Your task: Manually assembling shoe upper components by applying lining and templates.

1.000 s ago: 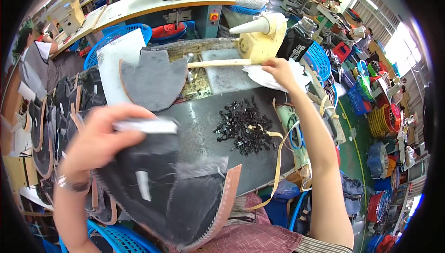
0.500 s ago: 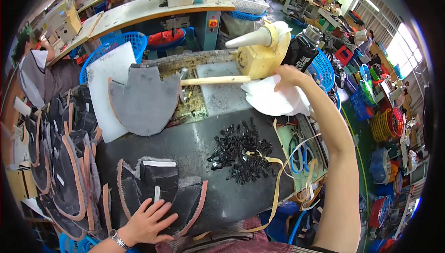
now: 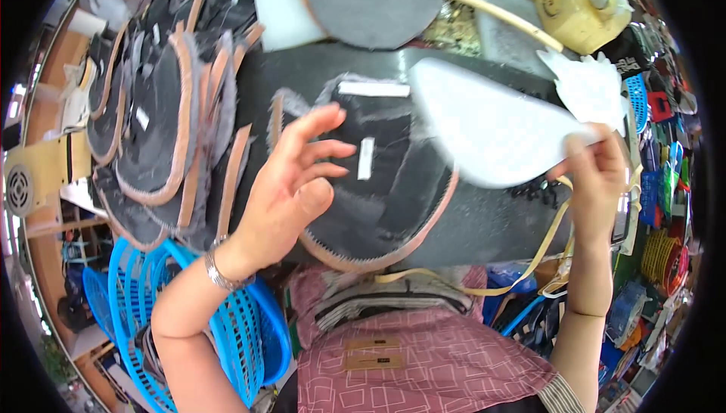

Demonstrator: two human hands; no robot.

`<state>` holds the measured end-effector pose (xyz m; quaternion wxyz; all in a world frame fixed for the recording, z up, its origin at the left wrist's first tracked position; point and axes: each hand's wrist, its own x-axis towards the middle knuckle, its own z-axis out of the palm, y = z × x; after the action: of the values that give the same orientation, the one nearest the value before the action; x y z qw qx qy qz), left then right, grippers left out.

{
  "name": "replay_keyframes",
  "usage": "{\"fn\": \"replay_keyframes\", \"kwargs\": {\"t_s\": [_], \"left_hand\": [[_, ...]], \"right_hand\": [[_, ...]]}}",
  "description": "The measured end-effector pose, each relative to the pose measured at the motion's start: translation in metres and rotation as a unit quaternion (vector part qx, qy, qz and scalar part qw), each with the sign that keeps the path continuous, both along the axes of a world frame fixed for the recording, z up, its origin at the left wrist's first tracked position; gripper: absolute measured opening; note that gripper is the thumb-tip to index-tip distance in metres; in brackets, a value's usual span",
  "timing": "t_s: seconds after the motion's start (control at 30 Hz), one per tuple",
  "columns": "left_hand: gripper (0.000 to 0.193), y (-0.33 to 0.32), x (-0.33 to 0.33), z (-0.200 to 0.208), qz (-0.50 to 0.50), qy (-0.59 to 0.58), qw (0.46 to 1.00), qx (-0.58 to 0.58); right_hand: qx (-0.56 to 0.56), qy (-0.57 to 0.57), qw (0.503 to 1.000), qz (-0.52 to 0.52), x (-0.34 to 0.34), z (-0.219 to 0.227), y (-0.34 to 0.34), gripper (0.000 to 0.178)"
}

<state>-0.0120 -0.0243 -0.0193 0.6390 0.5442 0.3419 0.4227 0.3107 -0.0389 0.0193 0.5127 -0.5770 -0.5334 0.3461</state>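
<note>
My right hand (image 3: pixel 596 182) pinches a thin white curved sheet (image 3: pixel 491 129) by its right end. The sheet is blurred and hangs over the right part of a dark fabric piece (image 3: pixel 378 212), hiding some of it. That piece has fuzzy grey edges, a pinkish toothed trim along its rounded side and two white strips on it. My left hand (image 3: pixel 280 190), wearing a metal watch or bracelet, is over the piece's left side with fingers apart and nothing in them. Beyond my right hand lies a stack of similar white sheets (image 3: pixel 590 91).
Overlapping dark trimmed pieces (image 3: pixel 162 125) pile up on the left. A grey rounded template (image 3: pixel 370 1) lies at the back, near a wooden stick (image 3: pixel 503 18) and a yellow glue-stained container (image 3: pixel 578 12). Small black parts (image 3: pixel 538 192) are partly covered. Blue baskets (image 3: pixel 234 345) stand below left.
My right hand has taken a white sheet from the stack and brought it toward me over the dark piece. My left hand has lifted off that piece. The view has tilted down.
</note>
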Motion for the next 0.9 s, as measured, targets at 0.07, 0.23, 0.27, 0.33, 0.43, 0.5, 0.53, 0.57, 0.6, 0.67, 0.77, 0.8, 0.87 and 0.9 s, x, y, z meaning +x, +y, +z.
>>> {"fn": "replay_keyframes", "kwargs": {"t_s": [0.07,0.23,0.27,0.33,0.43,0.5,0.53,0.57,0.6,0.67,0.77,0.8,0.87,0.9], "left_hand": [[0.070,-0.008,-0.002,0.006,-0.032,-0.076,0.989,-0.125],[0.060,-0.023,-0.027,0.000,0.031,0.186,0.978,-0.088],[0.060,-0.024,-0.034,-0.004,0.027,0.245,0.967,-0.058],[0.060,-0.028,-0.041,-0.010,0.021,0.302,0.953,-0.028],[0.065,-0.028,-0.041,-0.017,0.023,0.361,0.932,0.011],[0.066,-0.027,-0.040,-0.019,0.021,0.396,0.918,0.003],[0.066,-0.027,-0.039,-0.021,0.021,0.395,0.918,0.006],[0.066,-0.027,-0.038,-0.024,0.020,0.404,0.914,0.022],[0.066,-0.027,-0.037,-0.026,0.019,0.414,0.909,0.039],[0.065,-0.027,-0.036,-0.025,0.006,0.464,0.882,0.080],[0.062,-0.018,-0.040,-0.012,0.064,0.605,0.722,0.329],[0.062,-0.010,-0.037,-0.012,0.067,0.605,0.721,0.332],[0.058,0.013,-0.021,-0.015,0.107,0.426,0.843,0.311],[0.055,0.022,-0.012,-0.011,0.130,0.416,0.865,0.249]], "right_hand": [[-0.140,0.080,0.981,0.109,-0.037,-0.018,-0.015,0.012],[-0.354,0.113,0.908,0.193,-0.079,-0.048,-0.034,0.016],[-0.355,0.114,0.908,0.193,-0.084,-0.047,-0.033,0.016],[-0.383,-0.022,0.890,0.246,-0.092,-0.046,-0.029,0.019],[-0.382,-0.055,0.890,0.241,-0.100,-0.051,-0.025,0.021],[-0.385,-0.077,0.886,0.244,-0.103,-0.055,-0.025,0.021],[-0.381,-0.092,0.888,0.241,-0.103,-0.057,-0.025,0.021],[-0.377,-0.107,0.889,0.236,-0.103,-0.059,-0.025,0.022],[-0.376,-0.109,0.890,0.233,-0.102,-0.063,-0.027,0.022],[-0.105,-0.429,0.856,0.270,-0.099,-0.068,-0.031,0.024],[-0.063,-0.476,0.853,0.207,-0.090,-0.054,-0.008,0.031],[-0.062,-0.438,0.878,0.185,-0.088,-0.048,0.004,0.032],[0.056,-0.422,0.895,0.134,-0.084,-0.060,0.032,0.033],[0.112,-0.434,0.888,0.103,-0.090,-0.068,0.045,0.033]]}}
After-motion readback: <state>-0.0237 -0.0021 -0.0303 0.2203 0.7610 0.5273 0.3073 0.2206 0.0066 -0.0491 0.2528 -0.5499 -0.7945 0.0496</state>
